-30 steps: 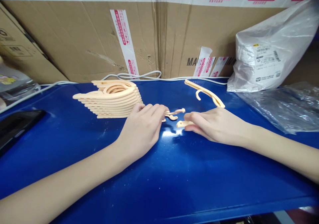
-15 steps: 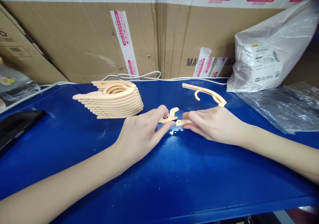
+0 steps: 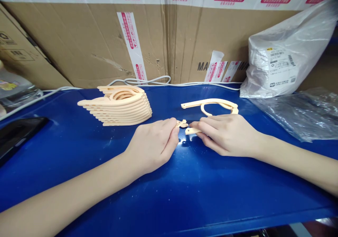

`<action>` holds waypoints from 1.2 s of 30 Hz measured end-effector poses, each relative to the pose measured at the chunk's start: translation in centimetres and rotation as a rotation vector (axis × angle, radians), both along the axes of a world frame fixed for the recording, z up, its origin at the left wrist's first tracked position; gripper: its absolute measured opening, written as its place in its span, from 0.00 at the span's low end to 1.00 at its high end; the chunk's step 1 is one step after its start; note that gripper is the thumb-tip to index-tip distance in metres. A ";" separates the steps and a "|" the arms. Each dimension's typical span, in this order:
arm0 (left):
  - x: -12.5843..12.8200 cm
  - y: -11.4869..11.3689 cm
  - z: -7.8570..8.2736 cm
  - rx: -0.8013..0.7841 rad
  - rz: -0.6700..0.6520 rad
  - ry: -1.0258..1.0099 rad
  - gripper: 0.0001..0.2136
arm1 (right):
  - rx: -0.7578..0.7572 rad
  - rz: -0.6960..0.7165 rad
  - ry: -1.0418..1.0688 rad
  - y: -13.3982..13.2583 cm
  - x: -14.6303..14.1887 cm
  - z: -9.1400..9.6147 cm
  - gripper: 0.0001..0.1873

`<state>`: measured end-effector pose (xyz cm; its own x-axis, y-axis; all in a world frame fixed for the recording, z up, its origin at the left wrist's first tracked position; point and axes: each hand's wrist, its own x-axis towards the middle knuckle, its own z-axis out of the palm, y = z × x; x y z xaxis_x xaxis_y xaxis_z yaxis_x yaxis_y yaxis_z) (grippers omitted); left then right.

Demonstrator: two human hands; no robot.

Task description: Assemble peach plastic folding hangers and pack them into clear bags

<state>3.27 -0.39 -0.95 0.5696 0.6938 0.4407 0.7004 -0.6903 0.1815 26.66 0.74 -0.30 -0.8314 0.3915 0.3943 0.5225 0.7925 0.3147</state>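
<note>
My left hand rests on the blue table with its fingers pinched on a small peach plastic hook piece. Just to its right, my right hand is closed on a peach folding hanger, whose long arm and hook curve stick out behind the fingers and whose short end shows at the fingertips. The two pieces nearly touch between my hands. A stack of several folded peach hangers lies behind my left hand.
Taped cardboard boxes wall off the back. White cables run along their foot. A white plastic-wrapped package and clear plastic bags sit at the right. A black phone lies at the left edge.
My left fingers closed into a pinch on the small hook piece. The hanger in my right hand swung round, so its long arm now points left, lying lower behind the fingers.
</note>
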 end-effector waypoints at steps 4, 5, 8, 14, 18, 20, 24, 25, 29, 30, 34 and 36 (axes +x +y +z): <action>-0.1 -0.1 0.0 -0.014 -0.020 0.001 0.14 | 0.019 0.001 -0.017 0.1 -0.1 -0.2 0.16; -0.1 -0.1 0.0 -0.025 -0.025 0.016 0.13 | 0.023 0.001 -0.021 0.1 -0.1 -0.3 0.16; -0.1 0.0 0.0 -0.051 -0.032 0.020 0.13 | 0.029 -0.007 -0.042 0.1 0.0 -0.4 0.16; -0.2 0.2 -0.5 -0.071 -0.009 -0.011 0.14 | 0.006 -0.012 -0.027 -0.1 0.1 -0.4 0.16; -0.2 0.1 -0.6 -0.047 -0.051 -0.024 0.14 | -0.004 -0.017 -0.014 0.0 0.0 -0.3 0.18; -0.3 0.0 -0.6 -0.047 -0.054 -0.036 0.13 | -0.003 -0.012 -0.011 0.0 0.0 -0.3 0.17; -0.2 -0.1 -0.5 -0.078 -0.056 -0.068 0.14 | -0.006 0.000 -0.011 0.0 0.0 -0.4 0.16; -0.2 -0.1 -0.5 -0.087 -0.060 -0.075 0.13 | -0.008 0.001 -0.010 0.0 0.0 -0.4 0.16; 0.0 -0.3 -0.2 -0.134 -0.042 -0.072 0.12 | -0.013 -0.004 -0.009 0.0 -0.1 -0.5 0.16; 0.1 -0.3 -0.1 -0.137 -0.029 -0.056 0.11 | -0.016 -0.006 -0.009 0.0 0.0 -0.5 0.16; 0.2 -0.4 0.4 -0.159 0.021 0.106 0.10 | -0.035 -0.009 -0.010 -0.1 0.2 -0.6 0.16; 0.2 -0.3 0.7 -0.163 0.040 0.219 0.12 | -0.041 -0.003 -0.020 -0.2 0.2 -0.6 0.16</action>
